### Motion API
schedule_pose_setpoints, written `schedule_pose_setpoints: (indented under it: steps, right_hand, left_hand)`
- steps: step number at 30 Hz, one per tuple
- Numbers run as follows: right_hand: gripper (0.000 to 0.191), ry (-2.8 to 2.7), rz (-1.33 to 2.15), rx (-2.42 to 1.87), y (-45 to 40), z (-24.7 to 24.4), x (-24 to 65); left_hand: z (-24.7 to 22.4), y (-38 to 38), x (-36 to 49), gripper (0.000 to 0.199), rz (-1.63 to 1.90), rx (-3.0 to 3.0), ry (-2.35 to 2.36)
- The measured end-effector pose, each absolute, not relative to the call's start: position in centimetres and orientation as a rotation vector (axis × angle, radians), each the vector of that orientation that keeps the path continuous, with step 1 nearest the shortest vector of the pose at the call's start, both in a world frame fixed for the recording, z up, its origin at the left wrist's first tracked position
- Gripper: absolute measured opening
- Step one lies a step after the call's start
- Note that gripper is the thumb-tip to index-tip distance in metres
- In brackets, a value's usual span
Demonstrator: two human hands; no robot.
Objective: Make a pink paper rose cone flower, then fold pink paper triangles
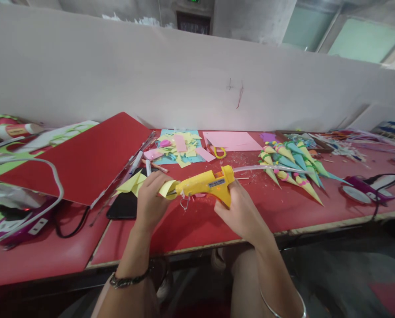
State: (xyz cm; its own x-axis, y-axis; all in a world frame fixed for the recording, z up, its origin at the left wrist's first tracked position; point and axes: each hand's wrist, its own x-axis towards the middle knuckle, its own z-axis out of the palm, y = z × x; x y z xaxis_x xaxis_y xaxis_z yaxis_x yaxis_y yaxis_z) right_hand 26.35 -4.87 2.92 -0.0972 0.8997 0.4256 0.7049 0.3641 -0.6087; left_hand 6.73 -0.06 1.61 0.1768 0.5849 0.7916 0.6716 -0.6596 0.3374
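My right hand (pixel 240 210) is wrapped round the grip of a yellow hot glue gun (pixel 205 183), whose nozzle points left. A long clear glue stick (pixel 266 168) sticks out of its back end to the right. In my left hand (pixel 153 201) a small piece of yellow paper (pixel 168 189) is pinched, curled round or beside the nozzle tip; whether they touch I cannot tell. Behind that hand lie more yellow paper pieces (pixel 131 183) over a black phone-like slab (pixel 122 206).
A heap of paper scraps (pixel 180 145) lies on blue paper at the back, with yellow-handled scissors (pixel 220 153) and pink sheets (pixel 232 140) beside it. Several paper cones (pixel 288 159) lie to the right. Purple power strips (pixel 369 187) and cables flank both sides. A large red sheet (pixel 94 154) leans at left.
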Motion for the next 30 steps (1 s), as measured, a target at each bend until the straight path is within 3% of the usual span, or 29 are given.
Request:
schedule_pose_setpoints:
  steps: [8,13,19,30]
  right_hand:
    - [0.030,-1.864,0.314,-1.437,-4.64,2.84,26.26]
    - [0.048,-1.849,0.300,-1.387,-4.39,2.61,26.26]
    - [0.031,-1.877,0.245,-1.424,-4.42,2.39,26.40]
    - [0.034,-1.864,0.206,-1.378,-4.45,2.10,26.31]
  left_hand:
    - [1.48,0.10,6.51,0.014,-1.487,-2.338,-1.254]
    - [1.54,0.15,6.45,0.013,-1.447,-2.364,-1.242]
    - [1.54,0.10,6.42,0.014,-1.427,-2.350,-1.216]
    - [1.64,0.07,6.47,0.014,-1.415,-2.348,-1.240]
